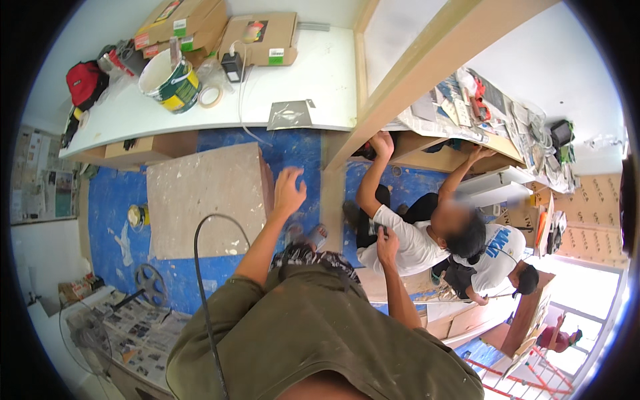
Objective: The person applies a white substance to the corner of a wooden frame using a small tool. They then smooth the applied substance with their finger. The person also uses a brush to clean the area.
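My left hand (290, 191) is raised in front of me near the right edge of a plaster-spotted wooden box (203, 200). Its fingers are loosely bent and apart, with nothing visible in them. My right hand (387, 248) is closed around a small dark object (381, 231), mostly hidden by the fingers. Just beyond that hand a person in a white shirt (407, 233) crouches, with one hand (381, 145) at the wooden frame and the other (481, 153) at the shelf edge. A black cable (197, 267) runs over my left side.
A white counter (220, 110) holds a paint bucket (170, 83), cardboard boxes (263, 37), tape (211, 97) and a metal plate (290, 115). Blue sheeting (110, 193) covers the floor. A wooden beam (427, 73) crosses at right. Another person (497, 250) bends behind, near a red ladder (527, 377).
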Available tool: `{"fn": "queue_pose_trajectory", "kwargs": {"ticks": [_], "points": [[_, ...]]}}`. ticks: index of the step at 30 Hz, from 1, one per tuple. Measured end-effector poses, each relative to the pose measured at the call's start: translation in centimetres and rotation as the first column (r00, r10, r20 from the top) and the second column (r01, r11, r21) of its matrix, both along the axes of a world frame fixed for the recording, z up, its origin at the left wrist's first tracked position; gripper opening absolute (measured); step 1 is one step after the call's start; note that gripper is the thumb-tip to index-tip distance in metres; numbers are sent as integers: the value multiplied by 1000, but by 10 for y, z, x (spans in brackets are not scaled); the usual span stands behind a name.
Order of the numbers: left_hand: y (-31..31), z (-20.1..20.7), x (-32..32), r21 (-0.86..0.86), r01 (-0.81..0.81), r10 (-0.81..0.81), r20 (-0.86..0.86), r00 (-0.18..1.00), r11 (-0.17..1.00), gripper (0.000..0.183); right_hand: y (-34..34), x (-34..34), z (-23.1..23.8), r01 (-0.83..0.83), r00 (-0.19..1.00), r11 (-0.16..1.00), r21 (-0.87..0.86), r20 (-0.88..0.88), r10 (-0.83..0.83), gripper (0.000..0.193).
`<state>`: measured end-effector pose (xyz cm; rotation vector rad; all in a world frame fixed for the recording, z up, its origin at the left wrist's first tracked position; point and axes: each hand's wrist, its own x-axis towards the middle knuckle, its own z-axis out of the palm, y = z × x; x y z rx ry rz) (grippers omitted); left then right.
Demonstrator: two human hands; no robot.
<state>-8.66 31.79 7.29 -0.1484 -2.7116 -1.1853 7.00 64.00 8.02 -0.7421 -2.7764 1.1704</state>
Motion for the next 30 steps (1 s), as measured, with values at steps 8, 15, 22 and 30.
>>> {"fn": "queue_pose_trajectory", "kwargs": {"ticks": [8,15,22,30], "points": [[-34,-5,-114,501,-675,429,526,734,542,58,-29,-30,-6,-150,986,976,-156,53,160,25],[-55,-68,-185,700,-704,157,687,709,116,30,-16,-91,-26,-53,991,993,-109,119,66,29],[-88,-74,-198,683,-727,233,698,677,63,13,-30,-169,2,-51,999,995,-91,1,52,27],[-94,-48,-190,470,-878,184,858,479,92,52,-55,-161,13,-71,994,958,-278,-96,46,28]]}}
